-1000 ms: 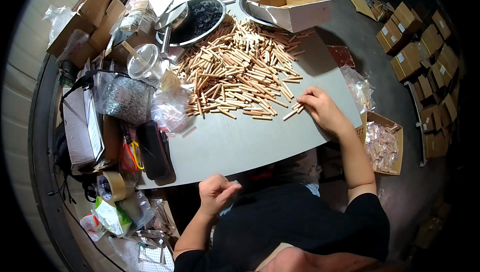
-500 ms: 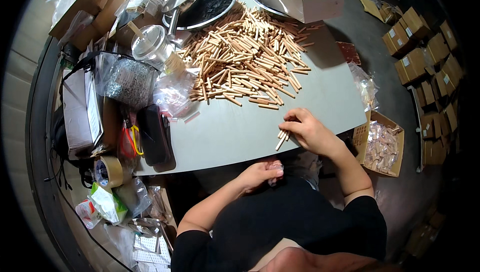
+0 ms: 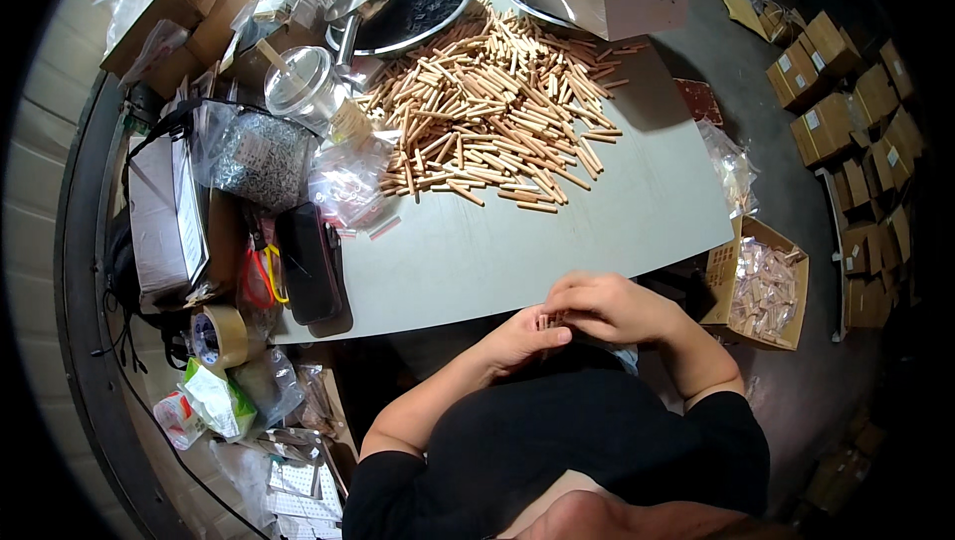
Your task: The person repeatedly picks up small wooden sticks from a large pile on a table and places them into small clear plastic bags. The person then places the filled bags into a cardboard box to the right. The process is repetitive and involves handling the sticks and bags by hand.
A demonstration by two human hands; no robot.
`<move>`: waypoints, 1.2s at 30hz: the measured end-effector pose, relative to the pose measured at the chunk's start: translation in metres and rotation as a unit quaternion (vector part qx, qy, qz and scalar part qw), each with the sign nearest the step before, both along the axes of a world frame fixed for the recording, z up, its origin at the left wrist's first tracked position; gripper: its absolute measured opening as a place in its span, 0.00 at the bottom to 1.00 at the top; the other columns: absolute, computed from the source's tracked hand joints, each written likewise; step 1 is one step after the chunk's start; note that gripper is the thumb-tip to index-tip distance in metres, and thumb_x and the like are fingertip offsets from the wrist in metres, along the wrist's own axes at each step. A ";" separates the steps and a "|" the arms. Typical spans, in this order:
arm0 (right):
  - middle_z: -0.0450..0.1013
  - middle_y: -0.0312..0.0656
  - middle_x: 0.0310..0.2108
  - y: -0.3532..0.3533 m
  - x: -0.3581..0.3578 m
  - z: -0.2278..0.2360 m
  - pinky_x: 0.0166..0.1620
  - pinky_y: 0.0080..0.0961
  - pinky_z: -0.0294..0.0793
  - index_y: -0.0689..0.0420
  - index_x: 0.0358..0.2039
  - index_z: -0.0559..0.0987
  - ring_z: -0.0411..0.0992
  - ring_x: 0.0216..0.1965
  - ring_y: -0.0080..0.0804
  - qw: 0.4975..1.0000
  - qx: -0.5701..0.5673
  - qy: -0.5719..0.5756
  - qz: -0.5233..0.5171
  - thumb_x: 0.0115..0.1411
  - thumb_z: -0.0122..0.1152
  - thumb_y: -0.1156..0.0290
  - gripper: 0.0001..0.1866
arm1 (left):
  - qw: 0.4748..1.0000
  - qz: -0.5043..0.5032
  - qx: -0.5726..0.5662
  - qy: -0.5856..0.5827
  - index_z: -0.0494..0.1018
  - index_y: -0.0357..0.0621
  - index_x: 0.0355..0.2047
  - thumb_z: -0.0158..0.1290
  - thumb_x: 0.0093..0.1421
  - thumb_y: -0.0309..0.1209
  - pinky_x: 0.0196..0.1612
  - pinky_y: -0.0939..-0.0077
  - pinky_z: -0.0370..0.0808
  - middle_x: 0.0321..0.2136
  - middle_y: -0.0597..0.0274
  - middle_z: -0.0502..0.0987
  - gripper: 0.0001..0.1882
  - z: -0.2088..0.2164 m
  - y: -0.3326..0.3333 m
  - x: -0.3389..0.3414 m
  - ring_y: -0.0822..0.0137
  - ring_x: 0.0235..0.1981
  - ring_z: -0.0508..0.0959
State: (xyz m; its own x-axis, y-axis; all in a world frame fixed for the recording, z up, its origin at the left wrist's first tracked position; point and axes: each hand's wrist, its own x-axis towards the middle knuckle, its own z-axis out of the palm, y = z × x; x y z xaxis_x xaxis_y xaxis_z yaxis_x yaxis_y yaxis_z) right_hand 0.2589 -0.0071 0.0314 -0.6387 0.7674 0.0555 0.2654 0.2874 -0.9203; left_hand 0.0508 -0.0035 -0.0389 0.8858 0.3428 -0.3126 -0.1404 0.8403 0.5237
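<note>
My left hand [image 3: 519,343] is closed near my body, just off the table's front edge. It grips a small clear plastic bag, mostly hidden by my fingers now. Over it is my right hand [image 3: 615,309], fingers curled together around short wooden sticks [image 3: 549,321]. Only the stick ends show between the two hands. Beyond them, a large heap of loose wooden sticks [image 3: 497,112] covers the far middle of the grey table [image 3: 477,271]. Some lie scattered at the heap's near edge.
Clear zip bags [image 3: 348,187], a plastic cup [image 3: 298,83], a black case [image 3: 308,262] and scissors [image 3: 264,271] crowd the left. Behind the heap stand a basin of dark material [image 3: 423,8] and a white box [image 3: 627,8]. A carton of filled bags [image 3: 761,281] sits right, below table height.
My right hand has come down and toward me from over the table, carrying several sticks to my left hand. The hands now meet at the bag.
</note>
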 end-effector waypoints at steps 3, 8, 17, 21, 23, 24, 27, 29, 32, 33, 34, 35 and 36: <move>0.71 0.44 0.47 0.001 0.000 0.009 0.51 0.34 0.73 0.59 0.42 0.80 0.71 0.48 0.44 0.994 0.109 -0.023 -0.006 0.53 0.66 0.76 0.14 | 0.994 -0.044 0.100 -0.015 0.68 0.43 0.54 0.63 0.61 0.37 0.40 0.83 0.67 0.39 0.73 0.70 0.25 0.003 0.007 -0.007 0.80 0.37 0.68; 0.73 0.43 0.44 -0.003 -0.006 0.015 0.48 0.34 0.74 0.59 0.31 0.80 0.73 0.45 0.42 0.987 0.149 0.005 -0.065 0.53 0.69 0.76 0.06 | 0.937 0.029 0.338 0.079 0.66 0.38 0.57 0.61 0.63 0.36 0.48 0.76 0.73 0.43 0.63 0.76 0.26 0.025 0.010 -0.015 0.71 0.43 0.76; 0.76 0.43 0.33 -0.005 -0.017 0.018 0.38 0.34 0.76 0.58 0.35 0.79 0.76 0.34 0.42 0.960 0.231 0.005 -0.159 0.53 0.70 0.76 0.10 | 0.721 0.264 0.620 0.162 0.77 0.36 0.39 0.60 0.59 0.21 0.41 0.69 0.78 0.37 0.50 0.80 0.07 0.053 0.017 -0.019 0.57 0.38 0.80; 0.76 0.44 0.32 -0.003 -0.020 0.021 0.36 0.35 0.76 0.57 0.36 0.79 0.75 0.32 0.44 0.951 0.240 -0.038 -0.190 0.54 0.69 0.73 0.09 | 0.662 0.298 0.665 0.177 0.79 0.35 0.35 0.60 0.59 0.20 0.37 0.71 0.77 0.34 0.52 0.80 0.04 0.052 0.019 -0.020 0.59 0.34 0.80; 0.76 0.44 0.30 0.001 -0.020 0.021 0.35 0.35 0.75 0.57 0.34 0.79 0.75 0.31 0.44 0.949 0.238 -0.062 -0.195 0.54 0.69 0.72 0.08 | 0.668 0.305 0.657 0.174 0.79 0.35 0.35 0.60 0.58 0.20 0.36 0.72 0.77 0.33 0.53 0.80 0.04 0.051 0.020 -0.021 0.60 0.33 0.79; 0.75 0.44 0.29 0.001 -0.019 0.020 0.35 0.35 0.75 0.58 0.33 0.79 0.75 0.31 0.44 0.957 0.210 -0.051 -0.195 0.55 0.69 0.72 0.08 | 0.670 0.309 0.653 0.172 0.79 0.35 0.35 0.60 0.58 0.20 0.36 0.72 0.77 0.33 0.53 0.80 0.04 0.050 0.020 -0.022 0.60 0.33 0.79; 0.74 0.43 0.27 0.002 -0.012 0.014 0.35 0.36 0.74 0.58 0.30 0.79 0.74 0.30 0.44 0.968 0.157 -0.036 -0.191 0.54 0.69 0.71 0.07 | 0.688 0.313 0.629 0.180 0.79 0.35 0.35 0.61 0.58 0.20 0.36 0.72 0.77 0.33 0.54 0.80 0.04 0.047 0.020 -0.024 0.61 0.33 0.79; 0.74 0.43 0.26 0.003 -0.011 0.014 0.35 0.36 0.74 0.59 0.28 0.78 0.74 0.30 0.44 0.968 0.163 -0.049 -0.184 0.54 0.69 0.71 0.08 | 0.689 0.310 0.636 0.158 0.79 0.35 0.35 0.61 0.58 0.20 0.36 0.72 0.76 0.32 0.54 0.80 0.04 0.045 0.022 -0.023 0.61 0.33 0.79; 0.74 0.43 0.28 0.005 -0.012 0.017 0.34 0.37 0.73 0.59 0.28 0.78 0.73 0.29 0.44 0.971 0.168 -0.038 -0.166 0.54 0.68 0.72 0.07 | 0.693 0.305 0.636 0.150 0.79 0.35 0.34 0.60 0.59 0.21 0.36 0.71 0.76 0.32 0.55 0.80 0.03 0.046 0.022 -0.022 0.61 0.33 0.79; 0.74 0.44 0.28 0.006 -0.014 0.018 0.34 0.37 0.73 0.59 0.28 0.77 0.73 0.29 0.44 0.970 0.178 -0.022 -0.164 0.54 0.68 0.73 0.07 | 0.694 0.304 0.634 0.152 0.79 0.35 0.33 0.60 0.59 0.21 0.36 0.71 0.76 0.31 0.55 0.79 0.03 0.046 0.022 -0.022 0.61 0.33 0.79; 0.74 0.44 0.29 0.008 -0.016 0.018 0.34 0.37 0.73 0.59 0.29 0.77 0.73 0.29 0.45 0.968 0.189 -0.006 -0.162 0.54 0.68 0.74 0.06 | 0.689 0.297 0.643 0.155 0.78 0.36 0.33 0.60 0.59 0.21 0.36 0.71 0.76 0.31 0.55 0.79 0.02 0.047 0.023 -0.021 0.61 0.32 0.79; 0.74 0.44 0.29 0.009 -0.017 0.019 0.34 0.37 0.72 0.59 0.29 0.77 0.73 0.29 0.45 0.967 0.200 0.010 -0.160 0.54 0.67 0.74 0.06 | 0.683 0.289 0.651 0.159 0.78 0.36 0.32 0.60 0.59 0.21 0.36 0.71 0.76 0.30 0.55 0.79 0.02 0.049 0.023 -0.020 0.60 0.32 0.79; 0.74 0.44 0.29 0.009 -0.018 0.018 0.34 0.36 0.72 0.59 0.29 0.78 0.73 0.29 0.44 0.969 0.192 0.007 -0.156 0.54 0.67 0.75 0.06 | 0.678 0.282 0.659 0.163 0.78 0.36 0.32 0.60 0.59 0.21 0.36 0.71 0.76 0.30 0.55 0.78 0.02 0.050 0.023 -0.019 0.60 0.31 0.78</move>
State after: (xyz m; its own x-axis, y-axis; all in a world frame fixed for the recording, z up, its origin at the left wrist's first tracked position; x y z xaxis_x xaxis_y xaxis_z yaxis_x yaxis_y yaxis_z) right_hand 0.2407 0.0017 0.0489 -0.3764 0.8439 0.3823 0.3834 0.5175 -0.7649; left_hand 0.0322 0.0197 0.0116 0.4549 0.7700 0.4474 0.0593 -0.5274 0.8475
